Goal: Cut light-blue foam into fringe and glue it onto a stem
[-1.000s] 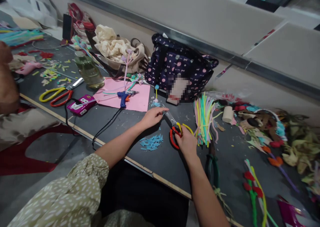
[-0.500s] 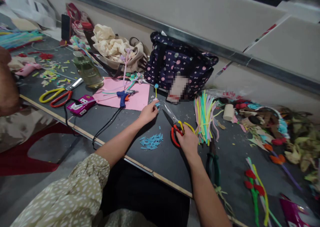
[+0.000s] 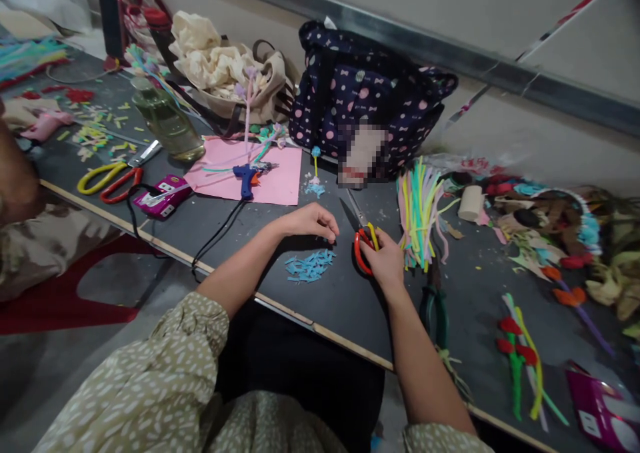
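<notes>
Olive sleeves (image 3: 165, 373) with white flecks, bare forearms, seemingly dark trousers (image 3: 295, 380).

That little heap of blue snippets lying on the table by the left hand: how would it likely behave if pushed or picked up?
The blue snippets are many tiny loose strips, so a push would probably scatter them rather than shift them together. They look very light, likely to stick to fingers or blow away. Pinching from the flat table would probably lift only a few.

Nothing readable here tbh, the tag on the spotted bag (image 3: 370, 86) past the scissors (image 3: 364, 236) is blurred out.
</notes>
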Demonstrator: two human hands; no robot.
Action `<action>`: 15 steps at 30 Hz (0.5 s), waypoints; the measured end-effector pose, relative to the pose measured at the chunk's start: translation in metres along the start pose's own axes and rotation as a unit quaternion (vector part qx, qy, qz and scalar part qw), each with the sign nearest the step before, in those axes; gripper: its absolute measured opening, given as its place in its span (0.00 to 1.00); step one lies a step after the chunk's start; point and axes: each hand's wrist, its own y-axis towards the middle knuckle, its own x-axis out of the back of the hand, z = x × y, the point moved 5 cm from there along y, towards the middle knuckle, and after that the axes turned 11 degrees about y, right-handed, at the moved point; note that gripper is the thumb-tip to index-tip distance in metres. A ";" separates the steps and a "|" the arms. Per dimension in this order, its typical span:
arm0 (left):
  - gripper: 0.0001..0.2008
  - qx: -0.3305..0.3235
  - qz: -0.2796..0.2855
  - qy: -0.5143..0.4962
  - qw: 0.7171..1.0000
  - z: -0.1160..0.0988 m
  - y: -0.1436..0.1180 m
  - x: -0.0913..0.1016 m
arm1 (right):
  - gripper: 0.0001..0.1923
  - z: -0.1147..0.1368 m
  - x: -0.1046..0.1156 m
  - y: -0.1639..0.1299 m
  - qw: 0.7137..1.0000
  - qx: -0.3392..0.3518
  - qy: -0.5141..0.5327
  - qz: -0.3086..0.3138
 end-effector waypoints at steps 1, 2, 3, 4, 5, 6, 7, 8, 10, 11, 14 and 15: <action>0.07 -0.009 0.000 0.017 1.000 0.001 0.001 0.000 | 0.23 0.000 0.000 0.000 1.000 -0.002 0.002 -0.001; 0.06 -0.022 -0.004 0.042 0.999 0.001 0.001 0.002 | 0.23 0.000 0.000 0.000 1.000 -0.002 0.003 -0.001; 0.06 -0.036 -0.010 0.071 0.997 0.002 0.002 0.003 | 0.23 -0.001 0.000 0.000 1.000 -0.003 0.003 -0.002; 0.05 -0.049 -0.016 0.104 0.993 0.002 0.003 0.005 | 0.22 -0.001 0.000 0.000 1.000 -0.003 0.004 -0.002; 0.05 -0.060 -0.019 0.136 0.989 0.002 0.004 0.007 | 0.22 -0.001 -0.001 0.000 1.000 -0.003 0.005 -0.001; 0.04 -0.069 -0.018 0.167 0.983 0.003 0.004 0.009 | 0.22 -0.002 -0.001 0.000 1.000 -0.004 0.007 0.000; 0.04 -0.076 -0.015 0.198 0.977 0.003 0.004 0.011 | 0.22 -0.003 -0.001 0.001 1.000 -0.004 0.009 0.000; 0.04 -0.083 -0.010 0.229 0.970 0.003 0.004 0.012 | 0.22 -0.003 -0.001 0.001 1.000 -0.004 0.011 0.001; 0.04 -0.097 0.005 0.292 0.951 0.002 0.002 0.012 | 0.22 -0.004 -0.002 0.002 1.000 -0.002 0.013 0.002; 0.04 -0.103 0.013 0.322 0.941 0.002 0.002 0.012 | 0.22 -0.004 -0.002 0.002 1.000 -0.001 0.014 0.000; 0.03 -0.118 0.026 0.387 0.914 0.002 0.001 0.010 | 0.22 -0.003 -0.001 0.002 1.000 0.001 0.015 -0.004; 0.03 -0.122 0.028 0.398 0.909 0.003 0.001 0.009 | 0.22 -0.003 -0.001 0.001 1.000 0.001 0.015 -0.005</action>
